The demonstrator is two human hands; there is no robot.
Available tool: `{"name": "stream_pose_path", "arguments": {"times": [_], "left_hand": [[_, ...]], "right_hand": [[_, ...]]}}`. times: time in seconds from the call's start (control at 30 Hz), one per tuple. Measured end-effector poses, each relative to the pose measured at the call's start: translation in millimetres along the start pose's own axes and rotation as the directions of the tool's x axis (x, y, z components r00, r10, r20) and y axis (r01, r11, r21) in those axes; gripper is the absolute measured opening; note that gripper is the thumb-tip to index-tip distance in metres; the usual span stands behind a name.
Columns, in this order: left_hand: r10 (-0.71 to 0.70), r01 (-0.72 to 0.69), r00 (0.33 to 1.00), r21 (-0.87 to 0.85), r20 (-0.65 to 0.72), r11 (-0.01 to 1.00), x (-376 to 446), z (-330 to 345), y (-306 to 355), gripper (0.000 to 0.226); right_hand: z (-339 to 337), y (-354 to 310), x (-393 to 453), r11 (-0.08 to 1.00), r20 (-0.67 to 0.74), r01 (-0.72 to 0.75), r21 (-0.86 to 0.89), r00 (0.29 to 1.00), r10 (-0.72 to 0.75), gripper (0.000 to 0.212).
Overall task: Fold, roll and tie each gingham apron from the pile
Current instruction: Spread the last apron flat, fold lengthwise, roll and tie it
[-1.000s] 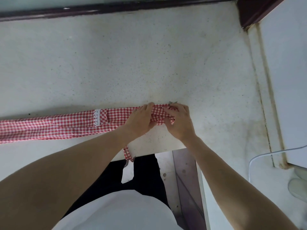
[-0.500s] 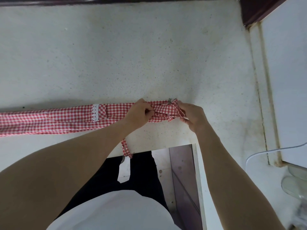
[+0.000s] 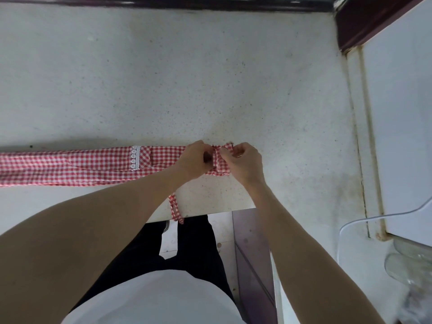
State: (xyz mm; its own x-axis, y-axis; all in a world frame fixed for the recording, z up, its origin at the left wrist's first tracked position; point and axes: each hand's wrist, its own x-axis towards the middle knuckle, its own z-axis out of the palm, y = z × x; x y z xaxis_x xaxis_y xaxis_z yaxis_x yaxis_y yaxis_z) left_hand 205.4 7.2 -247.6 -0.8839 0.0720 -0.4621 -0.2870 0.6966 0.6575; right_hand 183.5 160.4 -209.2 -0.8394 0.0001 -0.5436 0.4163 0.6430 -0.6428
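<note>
A red-and-white gingham apron (image 3: 77, 166), folded into a long narrow band, lies across the pale speckled counter (image 3: 187, 78) from the left edge to the middle. A white lace strip (image 3: 135, 157) crosses it. Its right end is turned over into a small roll (image 3: 219, 160). My left hand (image 3: 195, 160) pinches the roll from the left and my right hand (image 3: 243, 161) pinches it from the right, fingers curled on the cloth. A thin gingham tie (image 3: 175, 208) hangs over the counter's front edge below my left wrist.
A white appliance (image 3: 402, 113) stands at the right, with a white cable (image 3: 374, 218) curving off it. Clear glassware (image 3: 411, 265) sits at the lower right. A dark ledge (image 3: 163, 3) runs along the back. The counter's front edge is close to my body.
Both hands have come closer together on the apron's right end, which is now turned over into a tighter small roll. The band has shifted slightly.
</note>
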Motion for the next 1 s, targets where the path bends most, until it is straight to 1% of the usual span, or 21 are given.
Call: {"name": "stream_pose_path", "arguments": {"times": [0.1,0.17,0.2,0.23,0.27,0.3,0.33,0.37,0.4,0.47,0.5,0.53,0.57,0.63,0.7,0.77,0.8,0.87,0.9,0.93,1.0], "left_hand": [[-0.025,0.040,0.989,-0.099,0.142,0.994,4.3,-14.2,0.4,0.012],[-0.097,0.159,0.955,-0.207,0.281,0.965,7.8,-29.7,-4.9,0.018],[-0.142,0.271,0.919,-0.327,0.367,0.906,10.0,-37.6,-9.8,0.032],[-0.165,0.390,0.879,-0.473,0.448,0.790,11.3,-44.7,-13.4,0.049],[-0.181,0.491,0.843,-0.588,0.506,0.642,11.0,-49.6,-16.3,0.060],[-0.201,0.540,0.830,-0.660,0.520,0.522,9.2,-52.3,-19.0,0.064],[-0.221,0.541,0.838,-0.703,0.499,0.462,6.5,-53.8,-19.8,0.063],[-0.250,0.513,0.858,-0.724,0.449,0.461,3.8,-53.3,-21.4,0.057],[-0.293,0.463,0.886,-0.719,0.360,0.518,-0.2,-52.9,-22.0,0.048],[-0.372,0.346,0.924,-0.600,0.085,0.721,-8.9,-50.9,-23.6,0.028],[-0.389,0.318,0.921,-0.562,-0.009,0.764,-12.7,-50.9,-24.3,0.019],[-0.408,0.328,0.913,-0.586,-0.004,0.741,-16.3,-53.5,-23.2,0.009],[-0.415,0.365,0.906,-0.642,0.080,0.674,-20.7,-57.9,-22.2,0.012],[-0.345,0.470,0.881,-0.689,0.325,0.551,-29.6,-69.5,-21.2,0.040],[-0.262,0.507,0.859,-0.658,0.440,0.557,-36.2,-79.6,-25.3,0.050],[-0.249,0.509,0.856,-0.657,0.453,0.556,-41.1,-83.1,-31.7,0.043],[-0.273,0.506,0.860,-0.660,0.431,0.555,-43.0,-83.4,-36.4,0.036],[-0.327,0.495,0.869,-0.674,0.372,0.549,-46.2,-82.0,-44.8,0.022],[-0.344,0.492,0.870,-0.662,0.353,0.565,-48.1,-81.6,-48.6,0.020],[-0.360,0.489,0.872,-0.630,0.332,0.603,-49.3,-79.7,-51.8,0.022],[-0.395,0.488,0.872,-0.564,0.288,0.666,-50.6,-76.9,-58.7,0.033]], "right_hand": [[22.7,-10.3,-9.5,0.997,-0.054,0.039,0.071,0.998,-0.035,0.021],[35.3,-18.4,-11.7,0.991,-0.079,0.059,0.116,0.996,-0.050,0.022],[39.8,-22.5,-11.7,0.990,-0.092,0.069,0.124,0.994,-0.058,0.024],[42.7,-26.2,-11.6,0.989,-0.103,0.071,0.128,0.993,-0.058,0.025],[45.9,-29.8,-11.6,0.990,-0.115,0.065,0.128,0.992,-0.050,0.026],[49.2,-31.9,-11.4,0.990,-0.122,0.055,0.129,0.992,-0.039,0.027],[51.7,-33.4,-11.4,0.991,-0.128,0.042,0.129,0.991,-0.025,0.028],[54.2,-34.6,-11.7,0.992,-0.132,0.032,0.123,0.991,-0.016,0.027],[56.5,-35.2,-12.1,0.994,-0.137,0.028,0.110,0.990,-0.013,0.027],[60.9,-35.4,-12.3,0.997,-0.144,0.031,0.075,0.989,-0.020,0.027],[63.2,-36.3,-12.9,0.998,-0.149,0.031,0.057,0.989,-0.022,0.027],[64.6,-38.4,-14.0,0.999,-0.154,0.031,0.041,0.988,-0.025,0.027],[66.8,-40.6,-16.1,0.999,-0.155,0.037,0.022,0.987,-0.033,0.028],[72.4,-45.3,-21.4,0.998,-0.120,0.061,-0.009,0.991,-0.062,0.031],[77.1,-53.7,-28.2,0.996,0.002,0.085,-0.004,0.996,-0.085,0.028],[76.3,-62.7,-32.9,0.995,0.166,0.097,0.005,0.981,-0.097,0.026],[73.6,-66.6,-34.3,0.994,0.260,0.098,0.039,0.960,-0.105,0.028],[65.5,-69.4,-34.9,0.983,0.431,0.058,0.173,0.893,-0.129,0.023],[61.9,-67.6,-34.2,0.977,0.448,0.026,0.211,0.886,-0.120,0.022],[59.1,-64.8,-32.6,0.972,0.395,0.002,0.233,0.914,-0.096,0.020],[57.9,-51.8,-24.9,0.989,0.106,0.019,0.146,0.994,-0.035,0.022]]}}
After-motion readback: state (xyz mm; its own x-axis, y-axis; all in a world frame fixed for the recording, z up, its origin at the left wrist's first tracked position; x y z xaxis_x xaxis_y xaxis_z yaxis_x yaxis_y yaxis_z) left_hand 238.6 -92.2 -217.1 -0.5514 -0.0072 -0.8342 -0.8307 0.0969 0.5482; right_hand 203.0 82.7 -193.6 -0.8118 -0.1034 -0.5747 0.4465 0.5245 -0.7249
